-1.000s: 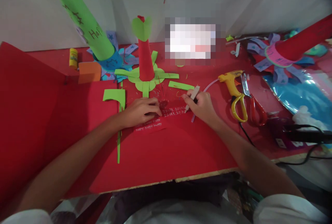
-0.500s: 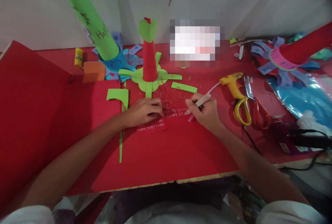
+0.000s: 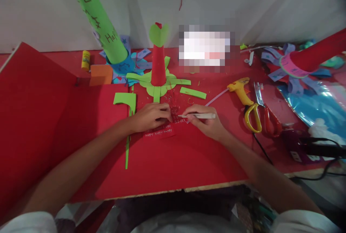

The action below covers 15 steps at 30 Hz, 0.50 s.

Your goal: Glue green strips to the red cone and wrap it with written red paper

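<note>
A slim white pen (image 3: 202, 116) is gripped in my right hand (image 3: 207, 125), its tip low over a red paper strip (image 3: 180, 118) with rows of white handwriting. My left hand (image 3: 151, 117) rests at the strip's left end, fingers curled down and pressing on it; the fingertips are partly hidden. Just below that hand lies a second red paper strip (image 3: 159, 132) lettered "happy" in white. Beyond my hands stands a red paper cone (image 3: 158, 65) on a green flower-shaped base (image 3: 148, 88), topped by a green heart-shaped piece (image 3: 158, 35).
A yellow glue gun (image 3: 240, 90) and scissors (image 3: 259, 94) lie to the right. Green paper scraps (image 3: 125, 99) and a loose green strip (image 3: 193, 93) are scattered about. A tall green tube (image 3: 100, 20), glue stick (image 3: 85, 60) and orange paper (image 3: 101, 74) are at the back left.
My right hand has moved left along the strip, and the pen has swung to lie nearly level, pointing left. My left hand stays in place on the paper.
</note>
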Motion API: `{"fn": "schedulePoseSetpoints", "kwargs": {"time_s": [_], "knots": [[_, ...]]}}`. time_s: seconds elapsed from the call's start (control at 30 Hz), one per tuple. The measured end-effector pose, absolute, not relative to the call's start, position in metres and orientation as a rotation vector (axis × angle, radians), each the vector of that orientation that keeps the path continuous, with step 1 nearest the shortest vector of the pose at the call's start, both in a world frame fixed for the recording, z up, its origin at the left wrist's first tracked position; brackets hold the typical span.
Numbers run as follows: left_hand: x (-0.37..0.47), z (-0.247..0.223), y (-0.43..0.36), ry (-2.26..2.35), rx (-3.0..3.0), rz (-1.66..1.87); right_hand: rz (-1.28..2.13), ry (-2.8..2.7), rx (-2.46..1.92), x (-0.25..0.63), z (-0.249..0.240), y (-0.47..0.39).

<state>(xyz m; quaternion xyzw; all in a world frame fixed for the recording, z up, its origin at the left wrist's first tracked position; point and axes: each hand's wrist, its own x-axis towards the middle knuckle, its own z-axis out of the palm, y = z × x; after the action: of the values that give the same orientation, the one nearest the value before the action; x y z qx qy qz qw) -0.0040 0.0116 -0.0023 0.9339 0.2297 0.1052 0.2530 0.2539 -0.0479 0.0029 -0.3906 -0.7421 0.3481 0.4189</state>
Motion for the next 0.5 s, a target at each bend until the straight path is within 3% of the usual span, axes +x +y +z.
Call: {"fn": "schedulePoseSetpoints", "kwargs": {"time_s": [0.5], "knots": [[-0.003,-0.002,0.012,0.632,2.530,0.252,1.116,-1.866,-1.102,0.249,-0.008,-0.049]]}}
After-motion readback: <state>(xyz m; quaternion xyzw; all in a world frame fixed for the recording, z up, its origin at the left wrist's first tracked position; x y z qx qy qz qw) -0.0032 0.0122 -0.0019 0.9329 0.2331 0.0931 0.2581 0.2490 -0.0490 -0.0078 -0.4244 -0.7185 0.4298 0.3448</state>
